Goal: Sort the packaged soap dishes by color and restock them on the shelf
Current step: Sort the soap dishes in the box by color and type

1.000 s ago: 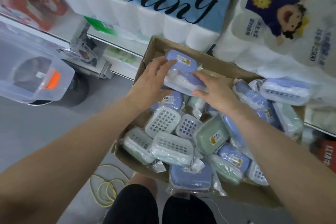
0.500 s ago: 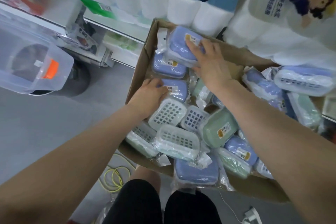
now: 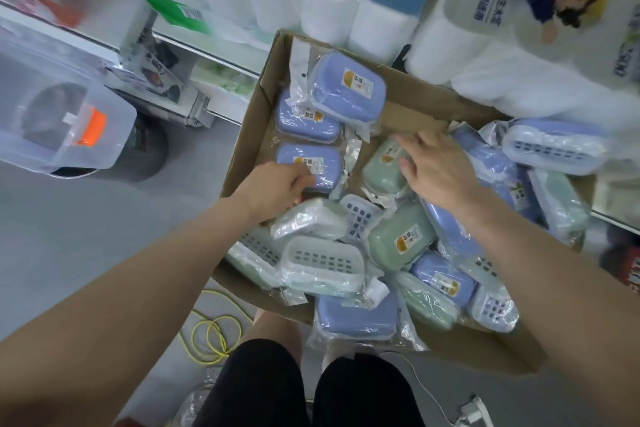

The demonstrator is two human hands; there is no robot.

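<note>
Soap dishes (image 3: 401,243) in plastic wrap fill the cardboard box (image 3: 249,149). At its far left, 3 blue ones (image 3: 348,92) already lie grouped; the left hand (image 3: 277,189) pinches the nearest of them. Right of it, the right hand (image 3: 436,172) rests with relaxed fingers on a green dish (image 3: 382,170). Most remain mixed; none is on the shelf (image 3: 207,52). Toilet paper packs (image 3: 346,17) crowd behind.
</note>
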